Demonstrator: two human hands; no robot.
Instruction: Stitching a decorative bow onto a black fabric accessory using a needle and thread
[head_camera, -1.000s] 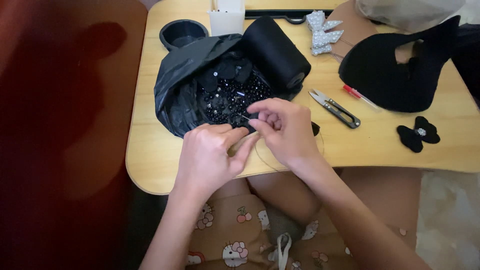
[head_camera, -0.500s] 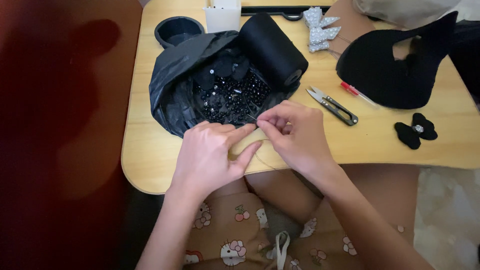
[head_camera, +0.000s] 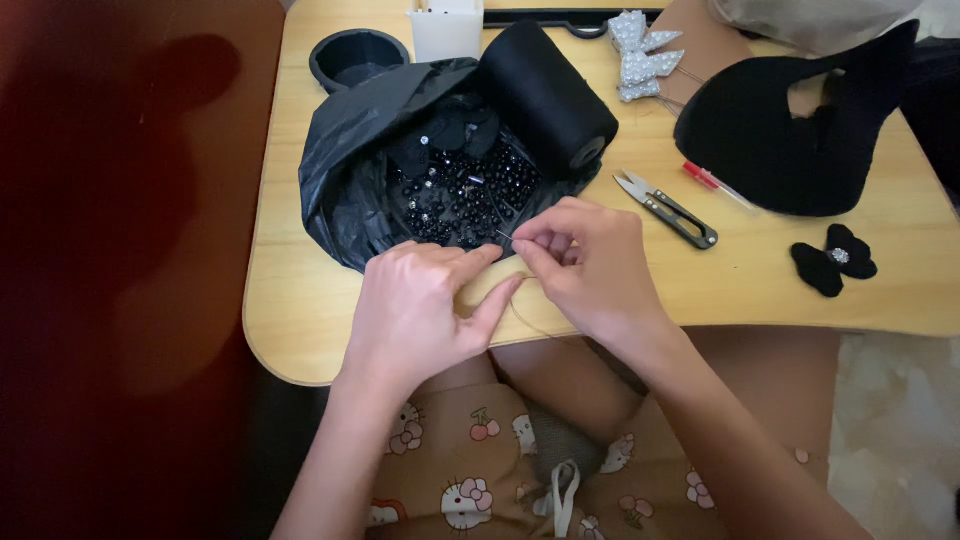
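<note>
Right hand (head_camera: 590, 270) pinches thin steel needle (head_camera: 503, 237); left hand (head_camera: 420, 310) flat, fingers loose, at black plastic bag of dark beads (head_camera: 360, 170), on wooden counter (head_camera: 290, 320).

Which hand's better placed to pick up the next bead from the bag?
Right, probably. The right hand pinches the needle, its tip at the beads in the black bag. The left hand lies flat beside it.

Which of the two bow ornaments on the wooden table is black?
The small black fabric bow with a sparkly centre near the table's right edge; the other, the silver glittery bow, lies at the far edge.
</note>
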